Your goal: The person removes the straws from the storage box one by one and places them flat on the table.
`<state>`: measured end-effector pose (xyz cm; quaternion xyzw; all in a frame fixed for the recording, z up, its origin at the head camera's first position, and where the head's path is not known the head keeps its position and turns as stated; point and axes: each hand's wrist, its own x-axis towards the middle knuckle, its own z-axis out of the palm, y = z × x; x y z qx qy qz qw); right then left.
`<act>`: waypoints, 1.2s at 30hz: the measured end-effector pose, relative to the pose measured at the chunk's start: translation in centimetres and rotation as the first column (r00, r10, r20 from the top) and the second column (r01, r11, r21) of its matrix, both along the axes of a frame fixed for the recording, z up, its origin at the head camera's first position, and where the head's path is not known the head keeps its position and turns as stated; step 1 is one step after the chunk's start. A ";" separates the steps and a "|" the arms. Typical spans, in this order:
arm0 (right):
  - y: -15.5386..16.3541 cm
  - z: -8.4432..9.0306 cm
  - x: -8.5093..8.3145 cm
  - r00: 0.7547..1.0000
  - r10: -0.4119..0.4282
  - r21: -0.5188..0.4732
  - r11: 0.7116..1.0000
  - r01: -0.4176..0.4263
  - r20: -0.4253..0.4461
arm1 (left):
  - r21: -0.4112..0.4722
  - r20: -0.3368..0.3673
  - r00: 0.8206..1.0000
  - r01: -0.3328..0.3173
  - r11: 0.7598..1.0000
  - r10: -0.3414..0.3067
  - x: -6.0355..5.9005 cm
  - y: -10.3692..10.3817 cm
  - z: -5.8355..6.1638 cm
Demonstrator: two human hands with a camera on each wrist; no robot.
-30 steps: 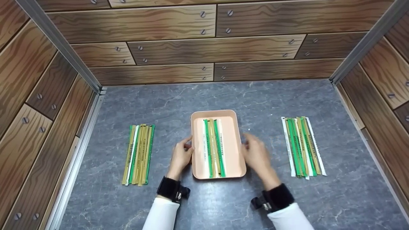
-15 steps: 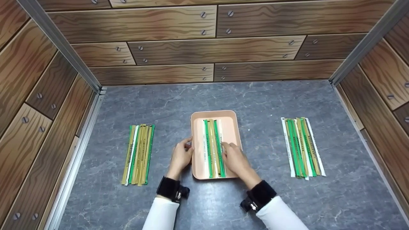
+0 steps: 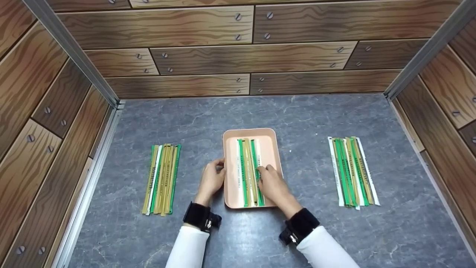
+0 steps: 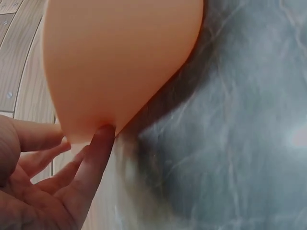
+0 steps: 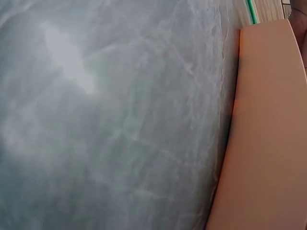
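Right hand (image 3: 273,186) rests on the tray's (image 3: 270,149) strips (image 3: 247,167), fingers apparently relaxed, grip unclear.
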<state>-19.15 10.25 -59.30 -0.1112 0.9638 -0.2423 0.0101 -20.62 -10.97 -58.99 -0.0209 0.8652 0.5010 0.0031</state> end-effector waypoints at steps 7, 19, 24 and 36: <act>0.0 0.1 -0.1 0.997 -0.028 0.016 1.000 0.027 0.073 | 0.094 -0.027 0.999 -0.021 0.995 0.024 -0.1 0.3 -0.7; -0.4 0.5 -0.1 0.995 -0.058 0.075 0.996 0.052 0.078 | 0.105 -0.073 0.997 0.007 0.994 0.001 -0.1 0.1 -0.8; -0.2 0.4 0.0 0.995 -0.051 0.079 0.996 0.045 0.080 | 0.085 -0.067 0.998 0.006 0.996 0.000 -0.1 0.1 -0.7; -0.1 0.4 0.5 0.993 -0.022 -0.010 1.000 0.021 -0.114 | 0.119 -0.038 0.999 0.000 0.993 0.005 0.0 0.1 -0.6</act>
